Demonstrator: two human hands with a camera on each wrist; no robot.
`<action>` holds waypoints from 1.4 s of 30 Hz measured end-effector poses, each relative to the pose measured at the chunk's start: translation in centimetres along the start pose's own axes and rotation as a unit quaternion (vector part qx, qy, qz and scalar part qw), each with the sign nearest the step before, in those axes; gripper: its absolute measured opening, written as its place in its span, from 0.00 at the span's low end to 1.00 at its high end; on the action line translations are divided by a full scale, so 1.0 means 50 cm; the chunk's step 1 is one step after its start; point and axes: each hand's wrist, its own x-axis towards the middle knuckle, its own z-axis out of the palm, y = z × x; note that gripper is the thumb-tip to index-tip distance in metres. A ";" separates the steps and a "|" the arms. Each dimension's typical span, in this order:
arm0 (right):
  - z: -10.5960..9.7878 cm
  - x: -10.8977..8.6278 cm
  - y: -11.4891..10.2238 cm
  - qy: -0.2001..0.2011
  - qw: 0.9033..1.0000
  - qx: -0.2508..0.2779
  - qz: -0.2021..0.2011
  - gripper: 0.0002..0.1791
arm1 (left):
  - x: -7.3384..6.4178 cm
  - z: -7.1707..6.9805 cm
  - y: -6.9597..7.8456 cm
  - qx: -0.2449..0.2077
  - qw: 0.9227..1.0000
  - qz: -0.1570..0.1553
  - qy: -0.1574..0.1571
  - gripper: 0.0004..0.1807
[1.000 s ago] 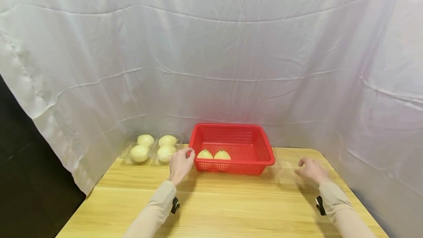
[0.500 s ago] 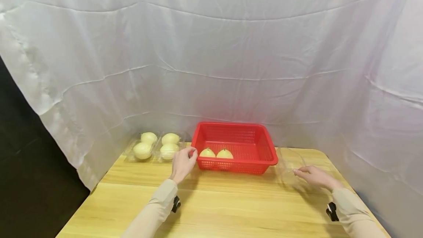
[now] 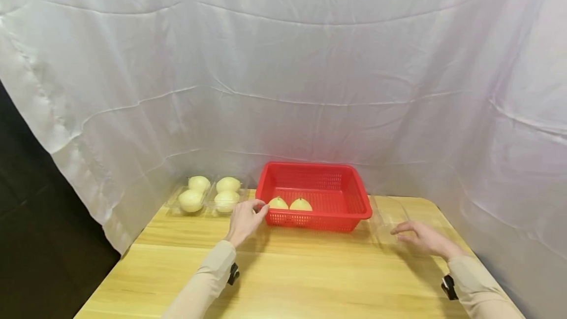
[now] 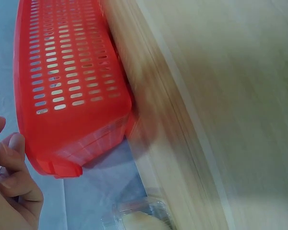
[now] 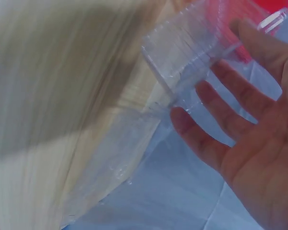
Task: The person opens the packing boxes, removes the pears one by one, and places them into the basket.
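Note:
Near the front left corner of a red plastic basket (image 3: 328,220), my left hand (image 3: 246,219) has its fingers loosely curled. In the left wrist view a fingertip touches the basket's rim, with no rim visible between thumb and fingers. Two pale yellow pears (image 3: 300,205) lie inside by the front wall. My right hand (image 3: 423,238) is at the clear plastic clamshell box (image 5: 177,52) to the right of the basket. In the right wrist view its fingers are spread along the box's edge, and nothing is gripped. The box's clear lid (image 5: 117,155) lies folded out.
Left of the basket stand two clear boxes, each with two pears: the outer box's pear (image 3: 191,201) and the inner box's pear (image 3: 226,201) are at the front. A pale curtain (image 3: 310,87) hangs behind the wooden table (image 3: 310,274).
My right hand has moved slightly right and towards me along the clear box, and its fingers have spread from a closer pose. My left hand has stayed by the basket corner.

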 end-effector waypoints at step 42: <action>0.067 0.091 0.045 0.052 0.986 -0.096 0.127 0.12 | -0.006 -0.007 0.000 0.008 1.000 0.009 -0.027 0.09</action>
